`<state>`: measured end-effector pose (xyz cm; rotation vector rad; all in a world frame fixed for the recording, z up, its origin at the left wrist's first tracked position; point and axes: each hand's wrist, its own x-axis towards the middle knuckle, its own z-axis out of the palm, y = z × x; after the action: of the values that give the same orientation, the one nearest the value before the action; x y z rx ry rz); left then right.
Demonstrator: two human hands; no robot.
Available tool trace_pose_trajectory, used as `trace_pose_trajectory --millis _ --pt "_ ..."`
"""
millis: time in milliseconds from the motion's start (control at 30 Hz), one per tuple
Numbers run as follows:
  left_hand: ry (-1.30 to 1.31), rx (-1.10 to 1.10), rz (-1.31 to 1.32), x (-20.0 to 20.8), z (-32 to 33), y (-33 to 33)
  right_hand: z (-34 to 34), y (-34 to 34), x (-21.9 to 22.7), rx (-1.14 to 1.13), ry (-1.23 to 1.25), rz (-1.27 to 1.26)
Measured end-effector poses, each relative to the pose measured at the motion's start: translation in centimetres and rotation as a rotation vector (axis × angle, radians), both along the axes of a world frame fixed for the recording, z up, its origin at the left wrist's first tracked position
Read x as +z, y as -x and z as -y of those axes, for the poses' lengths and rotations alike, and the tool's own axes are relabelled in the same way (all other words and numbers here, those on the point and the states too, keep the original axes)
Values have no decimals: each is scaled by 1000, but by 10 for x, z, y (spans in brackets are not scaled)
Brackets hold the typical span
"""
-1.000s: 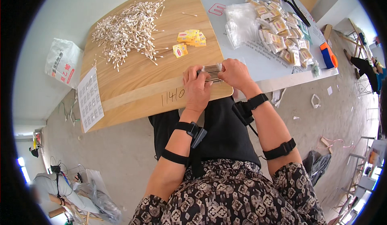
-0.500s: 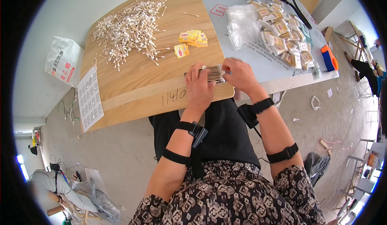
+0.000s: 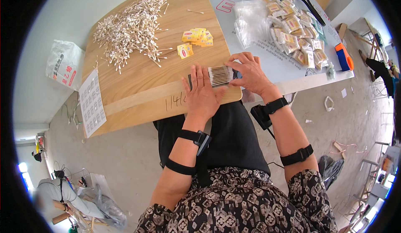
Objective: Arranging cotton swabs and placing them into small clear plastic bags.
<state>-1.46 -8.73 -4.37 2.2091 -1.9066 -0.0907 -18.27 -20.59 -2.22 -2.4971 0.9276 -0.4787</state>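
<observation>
A neat row of cotton swabs (image 3: 220, 76) lies side by side near the front right edge of the wooden table (image 3: 138, 95). My left hand (image 3: 201, 93) rests flat at its left end, fingers stretched, with part of a dark flat piece showing beneath. At the right end, my right hand (image 3: 252, 75) curls thumb and forefinger around the swabs' ends. Small yellow printed cards (image 3: 198, 37) lie in an overlapping group beyond the row. Farther left spreads a big loose heap of cotton swabs (image 3: 129, 35).
On the grey sheet at right are clear empty bags (image 3: 249, 22), a pile of filled swab packets (image 3: 292, 35) and an orange-and-blue tape dispenser (image 3: 344, 57). A printed sheet (image 3: 92, 103) hangs over the table's left edge, near a white plastic bag (image 3: 65, 64).
My left fingers have straightened and flattened, shifting slightly left off the swabs. My right hand has opened a little wider at the row's right end, so more of the row shows.
</observation>
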Motion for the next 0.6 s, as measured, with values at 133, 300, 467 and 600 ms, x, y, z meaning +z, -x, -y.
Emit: trace_pose_trajectory --millis 133,300,467,600 --pt "39 -7 -18 -7 4 12 -2 -2 1 -9 0 -2" --pt "101 12 -77 -6 7 16 -1 1 -2 -23 20 -8" --pt "37 -8 -32 -3 9 17 -1 0 0 -13 3 -2" --pt "63 2 -52 -3 7 18 -2 1 -4 -15 26 25"
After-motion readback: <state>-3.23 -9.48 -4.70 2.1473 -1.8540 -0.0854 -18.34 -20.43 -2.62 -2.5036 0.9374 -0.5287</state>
